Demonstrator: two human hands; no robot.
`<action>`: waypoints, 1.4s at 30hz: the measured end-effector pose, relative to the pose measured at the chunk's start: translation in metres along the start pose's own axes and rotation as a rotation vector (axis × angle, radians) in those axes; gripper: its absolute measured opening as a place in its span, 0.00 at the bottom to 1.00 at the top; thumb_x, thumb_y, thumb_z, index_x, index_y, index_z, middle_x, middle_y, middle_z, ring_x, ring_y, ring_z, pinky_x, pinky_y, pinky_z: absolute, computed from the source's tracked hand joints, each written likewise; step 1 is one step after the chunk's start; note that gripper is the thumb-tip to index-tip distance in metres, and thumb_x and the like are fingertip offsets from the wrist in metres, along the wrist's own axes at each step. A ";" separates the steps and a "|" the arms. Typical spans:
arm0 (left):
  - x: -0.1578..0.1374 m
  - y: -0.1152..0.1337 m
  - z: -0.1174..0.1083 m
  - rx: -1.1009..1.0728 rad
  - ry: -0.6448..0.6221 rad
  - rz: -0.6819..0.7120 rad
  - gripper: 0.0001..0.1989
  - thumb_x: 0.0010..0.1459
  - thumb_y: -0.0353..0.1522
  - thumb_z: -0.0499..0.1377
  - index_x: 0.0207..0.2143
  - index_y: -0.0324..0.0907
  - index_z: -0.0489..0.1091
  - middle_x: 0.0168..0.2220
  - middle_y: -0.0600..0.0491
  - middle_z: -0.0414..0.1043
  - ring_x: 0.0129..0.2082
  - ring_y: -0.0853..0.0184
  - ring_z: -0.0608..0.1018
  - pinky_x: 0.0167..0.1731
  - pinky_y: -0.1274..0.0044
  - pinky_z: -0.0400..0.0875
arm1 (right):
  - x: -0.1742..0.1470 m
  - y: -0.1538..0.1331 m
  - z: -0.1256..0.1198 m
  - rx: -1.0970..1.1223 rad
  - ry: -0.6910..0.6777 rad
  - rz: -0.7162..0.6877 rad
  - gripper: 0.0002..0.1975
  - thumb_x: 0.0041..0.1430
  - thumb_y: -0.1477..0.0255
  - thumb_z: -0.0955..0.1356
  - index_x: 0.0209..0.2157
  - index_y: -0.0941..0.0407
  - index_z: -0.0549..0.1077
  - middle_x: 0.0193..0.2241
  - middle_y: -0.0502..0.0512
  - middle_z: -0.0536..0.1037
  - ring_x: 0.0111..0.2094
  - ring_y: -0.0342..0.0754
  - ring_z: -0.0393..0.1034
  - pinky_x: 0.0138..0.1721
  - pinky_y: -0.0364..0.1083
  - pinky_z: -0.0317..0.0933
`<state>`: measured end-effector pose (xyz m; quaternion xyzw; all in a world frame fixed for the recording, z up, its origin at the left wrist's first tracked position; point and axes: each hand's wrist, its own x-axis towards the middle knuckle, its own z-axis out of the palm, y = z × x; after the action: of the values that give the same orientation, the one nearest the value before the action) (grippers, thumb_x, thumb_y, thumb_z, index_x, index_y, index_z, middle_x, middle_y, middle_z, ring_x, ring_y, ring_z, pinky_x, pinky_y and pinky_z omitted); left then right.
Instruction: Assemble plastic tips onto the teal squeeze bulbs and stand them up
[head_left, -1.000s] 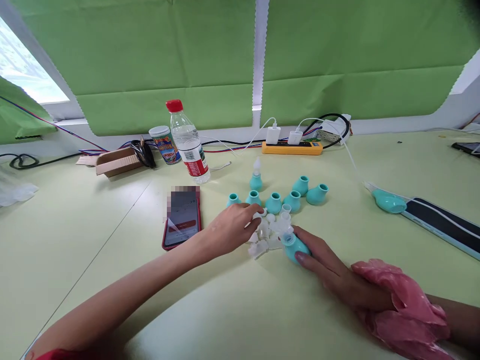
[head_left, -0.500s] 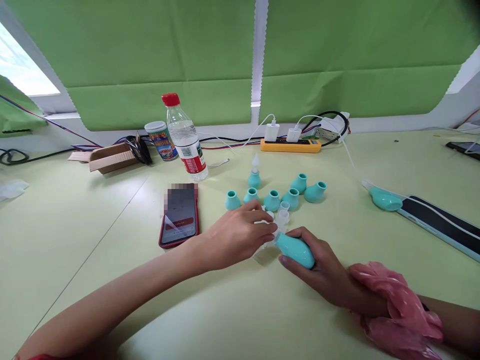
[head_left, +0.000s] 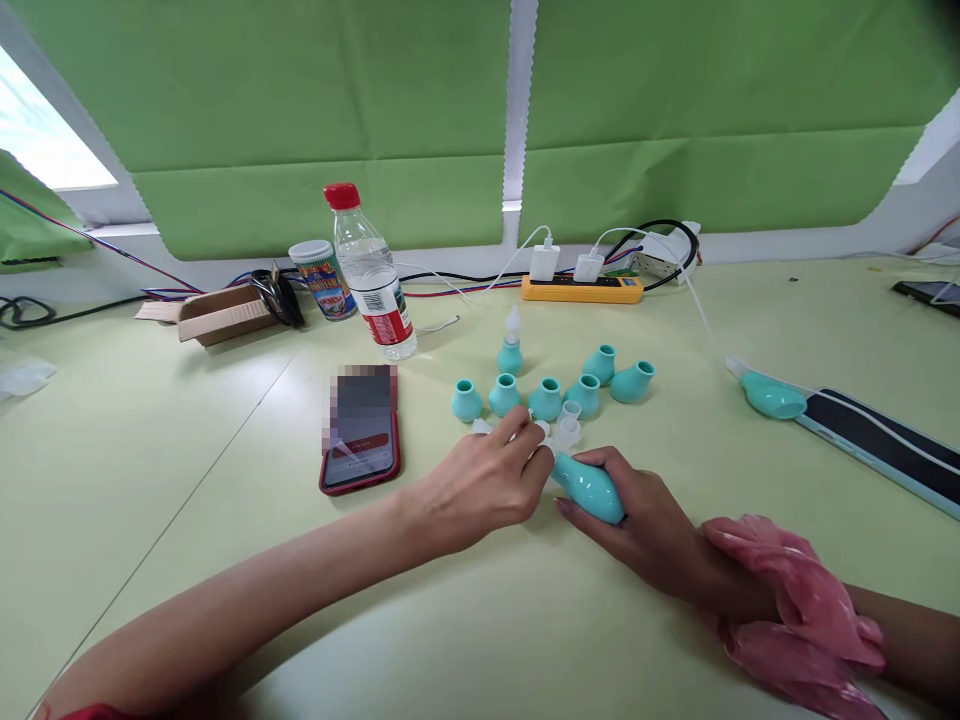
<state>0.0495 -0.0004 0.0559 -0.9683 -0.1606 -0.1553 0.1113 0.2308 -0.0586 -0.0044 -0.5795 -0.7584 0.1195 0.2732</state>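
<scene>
Before us, one bulb (head_left: 510,359) has its nozzle (head_left: 513,323), six bare bulbs (head_left: 545,403) remain; right fingers (head_left: 611,460) grasp another bulb (head_left: 591,490) (left fingers' (head_left: 535,468) hold hidden).

The held bulb (head_left: 591,487) has a smooth, glossy surface. The wrist wrap (head_left: 796,575) is shiny plastic film; the box (head_left: 225,318), matt cardboard.

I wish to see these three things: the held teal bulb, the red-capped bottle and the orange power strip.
Held teal bulb (head_left: 591,488): head view, on its rounded body.
Red-capped bottle (head_left: 380,301): head view, on its label.
Orange power strip (head_left: 582,294): head view, on its front side.
</scene>
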 end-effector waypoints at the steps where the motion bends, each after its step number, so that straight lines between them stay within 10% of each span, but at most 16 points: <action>1: 0.000 -0.001 0.000 -0.047 -0.008 -0.009 0.12 0.58 0.24 0.46 0.30 0.32 0.68 0.31 0.44 0.69 0.33 0.62 0.69 0.18 0.77 0.67 | 0.000 0.000 0.000 -0.023 0.006 -0.011 0.13 0.53 0.63 0.62 0.39 0.55 0.58 0.24 0.50 0.72 0.22 0.45 0.66 0.23 0.43 0.57; 6: 0.002 -0.008 -0.005 -0.229 0.021 -0.079 0.09 0.56 0.30 0.52 0.36 0.34 0.68 0.32 0.48 0.71 0.34 0.65 0.68 0.33 0.73 0.70 | 0.001 0.000 -0.002 -0.135 0.034 -0.090 0.14 0.54 0.63 0.61 0.39 0.57 0.59 0.24 0.52 0.73 0.21 0.47 0.68 0.22 0.43 0.57; 14: -0.002 -0.003 -0.008 0.020 -0.099 0.004 0.10 0.53 0.21 0.49 0.26 0.34 0.69 0.29 0.46 0.69 0.35 0.62 0.66 0.20 0.79 0.65 | 0.002 0.002 -0.001 -0.341 0.133 -0.245 0.13 0.54 0.64 0.60 0.38 0.59 0.61 0.22 0.53 0.74 0.18 0.48 0.69 0.19 0.43 0.52; 22: -0.002 0.017 -0.003 0.343 0.106 0.179 0.11 0.50 0.18 0.50 0.19 0.34 0.65 0.20 0.49 0.64 0.27 0.64 0.68 0.15 0.79 0.57 | 0.004 -0.004 -0.008 -0.337 0.215 -0.397 0.07 0.56 0.69 0.59 0.35 0.58 0.62 0.22 0.53 0.74 0.18 0.46 0.67 0.17 0.41 0.49; 28: 0.001 0.001 -0.003 0.211 0.081 0.163 0.12 0.54 0.21 0.48 0.21 0.34 0.65 0.19 0.50 0.63 0.27 0.64 0.69 0.14 0.80 0.58 | 0.009 -0.004 -0.014 -0.035 -0.049 -0.082 0.06 0.54 0.67 0.60 0.31 0.56 0.61 0.18 0.47 0.67 0.17 0.42 0.60 0.19 0.41 0.50; 34: 0.004 -0.009 -0.016 -0.130 0.425 -0.124 0.07 0.53 0.24 0.52 0.24 0.36 0.67 0.24 0.51 0.71 0.28 0.70 0.66 0.27 0.78 0.67 | 0.015 -0.003 -0.020 0.503 -0.236 0.248 0.12 0.54 0.62 0.61 0.26 0.56 0.60 0.19 0.46 0.60 0.19 0.38 0.54 0.19 0.38 0.52; 42: 0.002 -0.028 0.017 -0.208 -0.047 -0.324 0.11 0.53 0.24 0.51 0.23 0.36 0.70 0.20 0.51 0.70 0.27 0.67 0.68 0.28 0.76 0.66 | 0.010 -0.015 -0.023 0.702 -0.313 0.244 0.07 0.46 0.72 0.64 0.28 0.57 0.61 0.21 0.45 0.61 0.21 0.37 0.54 0.20 0.37 0.52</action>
<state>0.0465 0.0302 0.0455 -0.9394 -0.3002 -0.1642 -0.0194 0.2298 -0.0566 0.0250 -0.5116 -0.6296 0.4897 0.3194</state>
